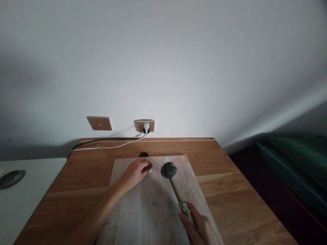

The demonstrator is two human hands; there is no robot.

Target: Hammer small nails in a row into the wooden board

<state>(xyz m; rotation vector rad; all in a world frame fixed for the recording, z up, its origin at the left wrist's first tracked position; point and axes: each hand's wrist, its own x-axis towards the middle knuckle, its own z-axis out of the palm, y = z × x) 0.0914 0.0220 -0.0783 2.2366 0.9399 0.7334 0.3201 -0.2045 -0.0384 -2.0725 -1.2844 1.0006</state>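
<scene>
My right hand (198, 223) is wrapped around the handle of a mallet (169, 169) with a round black head. The mallet's head is held over the far part of a pale, worn wooden board (133, 204). Near the board's far edge my left hand (139, 170) is closed in a pinch. A small white piece (150, 170) shows at its fingertips, too small to tell its kind. Several small nails (170, 203) lie loose on the board left of the mallet's handle. A few thin, nail-like bits (156, 167) show between my left hand and the mallet head.
Under the board is a wooden table (230, 194) against a white wall. A white plug (146, 128) sits in a wall socket, and its cable (109, 147) runs left along the table's back. A white surface (33, 190) stands at left, green cushions (298, 160) at right.
</scene>
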